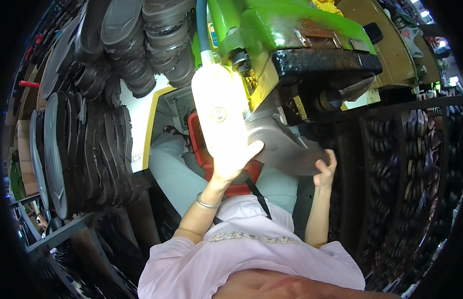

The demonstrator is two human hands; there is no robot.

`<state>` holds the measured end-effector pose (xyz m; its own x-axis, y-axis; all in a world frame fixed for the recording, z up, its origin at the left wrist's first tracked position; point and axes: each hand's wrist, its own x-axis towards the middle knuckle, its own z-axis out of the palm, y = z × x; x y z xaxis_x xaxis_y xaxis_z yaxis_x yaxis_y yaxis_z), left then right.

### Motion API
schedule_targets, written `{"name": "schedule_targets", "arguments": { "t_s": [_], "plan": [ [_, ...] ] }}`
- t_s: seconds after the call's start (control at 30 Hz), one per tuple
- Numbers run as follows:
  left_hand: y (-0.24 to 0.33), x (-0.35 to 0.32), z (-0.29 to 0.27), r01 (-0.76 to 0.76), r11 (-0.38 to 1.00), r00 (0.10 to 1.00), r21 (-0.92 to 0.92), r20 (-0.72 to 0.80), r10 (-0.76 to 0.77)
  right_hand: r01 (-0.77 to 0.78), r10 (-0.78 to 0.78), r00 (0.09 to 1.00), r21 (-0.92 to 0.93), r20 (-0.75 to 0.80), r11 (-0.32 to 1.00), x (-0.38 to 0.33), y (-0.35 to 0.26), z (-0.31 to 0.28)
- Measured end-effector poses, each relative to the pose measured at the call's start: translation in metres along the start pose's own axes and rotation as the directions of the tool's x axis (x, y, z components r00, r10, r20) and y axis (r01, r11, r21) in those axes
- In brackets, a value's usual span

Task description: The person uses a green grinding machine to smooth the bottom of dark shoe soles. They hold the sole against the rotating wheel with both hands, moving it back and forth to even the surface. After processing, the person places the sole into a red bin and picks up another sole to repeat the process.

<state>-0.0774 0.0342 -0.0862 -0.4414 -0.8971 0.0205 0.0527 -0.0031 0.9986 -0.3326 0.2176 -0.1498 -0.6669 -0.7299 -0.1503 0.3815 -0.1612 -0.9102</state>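
Note:
Both my hands hold a dark brown shoe sole (291, 153) beneath the black head of a green machine (296, 35). The sole is smeared by motion, and its upper edge lies close under the machine. My left hand (237, 162) grips its left end, thumb on the surface; glare and a glowing white lamp (219, 107) hide the other fingers. At the right end, the curled fingers of my right hand (325, 170) hold the sole's edge.
Stacked dark soles (166, 40) stand at the upper left, above a row of upright soles (87, 149). A yellow-edged white surface (136, 134) lies left of my legs. Racks packed with soles (406, 164) line the right, and a cardboard box (391, 45) sits behind the machine.

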Motion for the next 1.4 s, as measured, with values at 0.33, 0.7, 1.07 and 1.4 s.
{"name": "schedule_targets", "arguments": {
  "t_s": [0.33, 0.7, 1.07, 1.4],
  "plan": [
    [0.004, 0.004, 0.005, -0.106, 0.981, 0.994, 0.162, -0.016, 0.110, 0.202, -0.191, 0.979, 0.205, -0.072, 0.958, 0.083, -0.071, 0.054],
    [0.018, 0.002, -0.004, 0.083, 0.958, 0.995, -0.275, 0.073, -0.065, 0.215, -0.225, 0.974, 0.272, 0.005, 0.938, 0.101, -0.085, 0.079],
    [0.012, 0.008, 0.003, -0.032, 0.995, 0.999, -0.095, 0.022, 0.034, 0.175, -0.189, 0.981, 0.214, 0.045, 0.961, 0.118, -0.104, 0.092],
    [0.003, -0.002, -0.036, -0.019, 0.967, 0.991, -0.253, 0.121, 0.051, 0.110, -0.149, 0.978, 0.240, 0.148, 0.965, 0.112, -0.088, 0.117]
  ]
}}
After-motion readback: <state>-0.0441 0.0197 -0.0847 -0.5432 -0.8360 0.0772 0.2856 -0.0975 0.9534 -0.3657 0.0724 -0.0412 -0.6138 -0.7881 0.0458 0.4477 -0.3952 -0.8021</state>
